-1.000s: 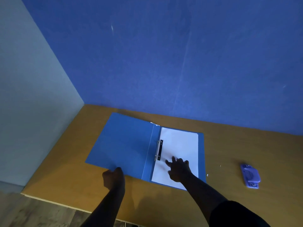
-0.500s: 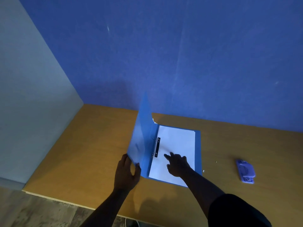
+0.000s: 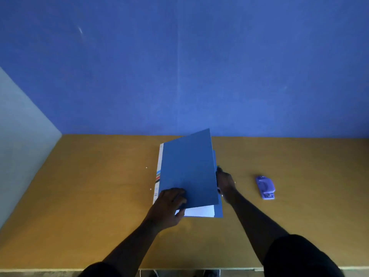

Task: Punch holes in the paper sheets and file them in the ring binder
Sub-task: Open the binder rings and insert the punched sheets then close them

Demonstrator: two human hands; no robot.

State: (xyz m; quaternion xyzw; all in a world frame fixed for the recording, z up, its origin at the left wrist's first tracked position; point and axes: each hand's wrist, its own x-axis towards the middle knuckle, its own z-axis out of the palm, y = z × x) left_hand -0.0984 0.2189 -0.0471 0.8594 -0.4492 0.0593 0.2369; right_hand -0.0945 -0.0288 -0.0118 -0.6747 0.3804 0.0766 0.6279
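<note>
A blue ring binder (image 3: 187, 172) lies mid-table, its front cover swung over and almost flat on the pages. White paper sheets (image 3: 199, 211) peek out under the cover's near edge. My left hand (image 3: 169, 204) pinches the cover's near left corner, thumb beneath. At the binder's right edge sits my right hand (image 3: 224, 181), partly hidden behind the cover; its fingers touch that edge, but whether they grip it I cannot tell. A lilac hole punch (image 3: 265, 187) rests on the table to the right, apart from both hands.
The wooden table (image 3: 89, 186) runs to a blue wall behind and a pale wall on the left. A few tiny white paper specks (image 3: 146, 167) lie left of the binder. The table's front edge is near my body.
The cover, flat open on the left a second ago, has been swung up and over onto the pages by my left hand. My right hand slid off the paper to the binder's right edge.
</note>
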